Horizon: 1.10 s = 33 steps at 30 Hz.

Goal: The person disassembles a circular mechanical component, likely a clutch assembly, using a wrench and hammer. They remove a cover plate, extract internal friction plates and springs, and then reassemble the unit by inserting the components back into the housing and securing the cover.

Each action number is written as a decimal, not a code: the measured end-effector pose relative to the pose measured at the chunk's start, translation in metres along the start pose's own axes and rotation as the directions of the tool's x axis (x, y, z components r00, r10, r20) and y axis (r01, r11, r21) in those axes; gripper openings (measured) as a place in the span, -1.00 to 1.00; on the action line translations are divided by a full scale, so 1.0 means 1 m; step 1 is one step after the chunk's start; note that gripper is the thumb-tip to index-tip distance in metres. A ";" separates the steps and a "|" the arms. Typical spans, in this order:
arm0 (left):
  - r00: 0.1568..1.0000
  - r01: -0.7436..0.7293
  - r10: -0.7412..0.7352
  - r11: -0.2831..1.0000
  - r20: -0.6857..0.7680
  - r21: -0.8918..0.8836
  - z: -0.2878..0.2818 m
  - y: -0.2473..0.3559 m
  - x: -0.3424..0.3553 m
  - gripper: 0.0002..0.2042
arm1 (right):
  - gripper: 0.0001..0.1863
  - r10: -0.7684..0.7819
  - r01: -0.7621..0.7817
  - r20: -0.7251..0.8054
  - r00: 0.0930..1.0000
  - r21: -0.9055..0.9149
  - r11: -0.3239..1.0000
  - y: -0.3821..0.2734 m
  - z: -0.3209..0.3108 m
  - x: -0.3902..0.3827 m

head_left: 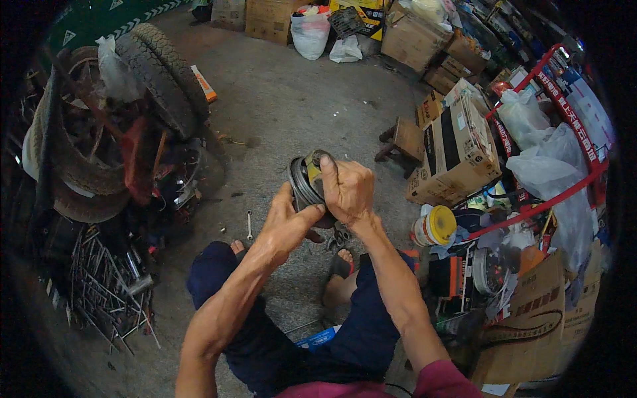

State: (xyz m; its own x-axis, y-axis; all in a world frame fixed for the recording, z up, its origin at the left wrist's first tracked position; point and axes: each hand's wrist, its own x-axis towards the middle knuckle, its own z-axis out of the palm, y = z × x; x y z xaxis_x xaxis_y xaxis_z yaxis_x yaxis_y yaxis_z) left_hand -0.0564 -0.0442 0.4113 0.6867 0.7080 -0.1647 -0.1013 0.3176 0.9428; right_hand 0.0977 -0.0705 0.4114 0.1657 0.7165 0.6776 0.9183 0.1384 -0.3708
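Above the floor, in front of my knees, I hold a round grey metal part with ringed edges [300, 184], tilted on its side. My left hand [286, 224] is closed on its lower edge, thumb toward the right. My right hand [350, 192] makes a fist at its right side, thumb pointing up. Against that fist sits a yellow tool with a dark round end [312, 166], pressed to the metal part. The fingers hide most of the tool, so its kind does not show.
A small wrench [249, 225] lies on the concrete floor by my left foot. Old tyres [156, 73] stack up at the left, above a heap of metal rods [109, 285]. At the right are a wooden stool [402, 140], a cardboard box [458, 149] and a yellow-lidded bucket [434, 227].
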 end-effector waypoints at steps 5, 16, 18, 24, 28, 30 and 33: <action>0.999 0.036 -0.036 0.999 0.001 -0.025 -0.007 -0.002 0.001 -0.55 | -0.52 0.056 -0.065 0.111 0.992 0.074 0.995 0.001 0.002 0.010; 0.998 0.061 -0.061 0.997 -0.011 -0.056 -0.005 0.000 0.004 -0.59 | -0.46 0.126 -0.171 0.273 0.954 0.149 0.974 0.012 -0.006 0.022; 0.998 0.063 -0.064 0.998 -0.025 -0.025 -0.005 0.000 0.003 -0.56 | -0.43 0.134 -0.197 0.311 0.941 0.180 0.964 0.014 -0.008 0.028; 0.999 0.050 -0.050 0.998 -0.001 -0.038 -0.004 0.002 -0.001 -0.61 | -0.37 0.184 -0.238 0.228 0.956 0.237 0.942 0.037 -0.013 0.027; 0.996 0.086 -0.086 0.996 -0.025 0.012 -0.005 0.003 0.002 -0.51 | -0.38 0.246 -0.246 0.074 0.966 -0.012 0.969 0.026 -0.017 0.026; 0.991 0.101 -0.099 0.995 -0.094 0.021 -0.004 0.003 0.001 -0.38 | -0.39 0.252 -0.255 0.107 0.962 0.008 0.967 0.027 -0.021 0.027; 0.992 0.090 -0.093 0.995 -0.083 -0.038 -0.014 0.001 0.003 -0.35 | -0.25 0.202 -0.277 0.268 0.942 0.279 0.920 0.037 -0.019 0.018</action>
State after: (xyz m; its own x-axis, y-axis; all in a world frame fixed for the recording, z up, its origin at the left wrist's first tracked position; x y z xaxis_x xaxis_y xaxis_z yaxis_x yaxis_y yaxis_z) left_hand -0.0643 -0.0327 0.4081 0.6311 0.7254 -0.2748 -0.0664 0.4035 0.9126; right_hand 0.1417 -0.0650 0.4218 0.2450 0.8863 0.3929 0.6987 0.1195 -0.7053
